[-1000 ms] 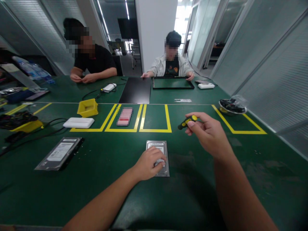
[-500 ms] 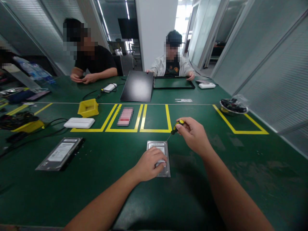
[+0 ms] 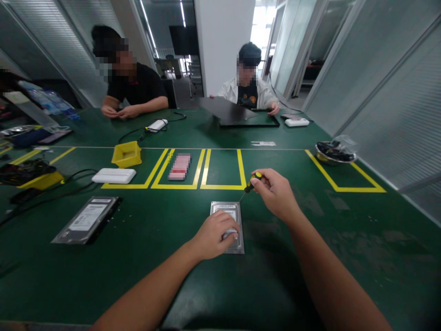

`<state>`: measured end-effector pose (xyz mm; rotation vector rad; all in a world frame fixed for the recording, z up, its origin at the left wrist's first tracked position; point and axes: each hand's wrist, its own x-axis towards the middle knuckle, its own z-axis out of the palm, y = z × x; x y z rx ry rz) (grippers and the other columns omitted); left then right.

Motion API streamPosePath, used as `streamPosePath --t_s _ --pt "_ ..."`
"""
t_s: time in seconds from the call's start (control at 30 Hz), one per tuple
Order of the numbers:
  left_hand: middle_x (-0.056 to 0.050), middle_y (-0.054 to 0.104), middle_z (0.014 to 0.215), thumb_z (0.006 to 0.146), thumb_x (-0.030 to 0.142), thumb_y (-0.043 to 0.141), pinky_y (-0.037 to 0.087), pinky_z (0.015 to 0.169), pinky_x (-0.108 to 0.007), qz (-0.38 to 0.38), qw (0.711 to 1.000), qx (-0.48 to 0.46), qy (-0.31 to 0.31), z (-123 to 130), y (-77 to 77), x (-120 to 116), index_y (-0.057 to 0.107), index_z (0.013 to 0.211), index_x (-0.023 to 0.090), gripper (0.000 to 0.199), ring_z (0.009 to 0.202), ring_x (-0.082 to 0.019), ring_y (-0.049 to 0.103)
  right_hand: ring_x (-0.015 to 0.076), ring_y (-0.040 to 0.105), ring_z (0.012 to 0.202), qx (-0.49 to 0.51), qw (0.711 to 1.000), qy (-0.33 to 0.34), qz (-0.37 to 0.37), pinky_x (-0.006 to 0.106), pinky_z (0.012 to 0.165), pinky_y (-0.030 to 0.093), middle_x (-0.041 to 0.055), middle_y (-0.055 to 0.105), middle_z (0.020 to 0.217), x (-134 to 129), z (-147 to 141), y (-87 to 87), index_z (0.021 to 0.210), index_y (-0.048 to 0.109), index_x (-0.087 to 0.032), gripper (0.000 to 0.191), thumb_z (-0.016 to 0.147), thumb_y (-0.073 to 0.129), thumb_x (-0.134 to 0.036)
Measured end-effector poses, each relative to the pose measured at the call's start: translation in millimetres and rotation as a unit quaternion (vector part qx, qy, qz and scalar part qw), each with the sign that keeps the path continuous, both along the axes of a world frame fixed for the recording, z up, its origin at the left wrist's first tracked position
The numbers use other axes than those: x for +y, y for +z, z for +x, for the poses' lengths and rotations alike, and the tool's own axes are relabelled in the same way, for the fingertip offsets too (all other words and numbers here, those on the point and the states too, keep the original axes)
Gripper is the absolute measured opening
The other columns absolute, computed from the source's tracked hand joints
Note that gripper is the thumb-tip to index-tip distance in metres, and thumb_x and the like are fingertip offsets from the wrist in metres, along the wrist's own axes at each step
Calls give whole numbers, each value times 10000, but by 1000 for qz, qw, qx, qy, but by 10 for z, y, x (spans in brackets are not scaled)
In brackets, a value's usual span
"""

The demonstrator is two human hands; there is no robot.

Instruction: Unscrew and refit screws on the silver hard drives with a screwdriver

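A silver hard drive (image 3: 240,243) with a white label lies flat on the green table (image 3: 155,285) in front of me. My left hand (image 3: 217,233) rests on it with bent fingers, covering much of its label. In my right hand (image 3: 274,188) is a yellow and black screwdriver (image 3: 254,180), gripped by its handle. The thin shaft slants down to the drive's upper right corner. Whether the tip sits in a screw is too small to tell.
Another hard drive (image 3: 87,218) lies at the left, near a white box (image 3: 113,175) and a yellow bin (image 3: 127,154). A bowl of cables (image 3: 335,152) stands at the right. Two people sit across; one holds a dark panel (image 3: 232,109) over a black frame (image 3: 272,123).
The person across has tilted the dark panel and moved it right, over the black frame. My hands, the screwdriver and the drive look almost unchanged.
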<state>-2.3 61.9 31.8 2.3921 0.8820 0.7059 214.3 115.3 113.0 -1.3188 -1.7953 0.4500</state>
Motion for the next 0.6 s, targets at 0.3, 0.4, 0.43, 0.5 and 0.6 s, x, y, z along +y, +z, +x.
streamPosePath --t_s 0.3,0.4,0.43,0.5,0.6 --pt "-48 664 1000 898 217 552 407 900 -371 -1 1000 0 -2 -11 -14 -3 641 987 198 127 961 -222 555 154 530 642 -5 1000 1 -6 285 628 439 35 599 757 8 -5 -20 996 656 -151 221 896 545 -314" --pt "-47 663 996 894 211 554 407 898 -372 -1 1000 -2 -3 -14 -14 0 640 987 197 127 959 -224 554 153 531 636 -4 1000 2 -4 286 623 440 33 598 754 18 -5 -36 997 658 -149 219 895 550 -310" --pt "-47 663 994 893 209 555 407 896 -371 0 1000 -4 -4 -14 -13 1 639 986 196 126 957 -223 554 151 530 632 -5 1000 5 1 285 619 439 32 597 754 21 -4 -39 995 659 -147 217 894 554 -307" --pt "-45 663 991 893 210 557 406 897 -371 2 1000 -6 -6 -12 -11 1 637 986 195 123 954 -221 555 145 527 626 -11 1000 12 17 281 613 437 31 592 763 23 -3 -39 992 664 -144 210 892 563 -299" --pt "-46 662 991 897 213 555 405 900 -370 3 1000 -7 -6 -7 -11 -1 635 983 195 119 956 -220 555 136 534 631 -26 998 24 45 273 615 443 32 593 788 15 -4 -23 1008 665 -142 198 887 579 -273"
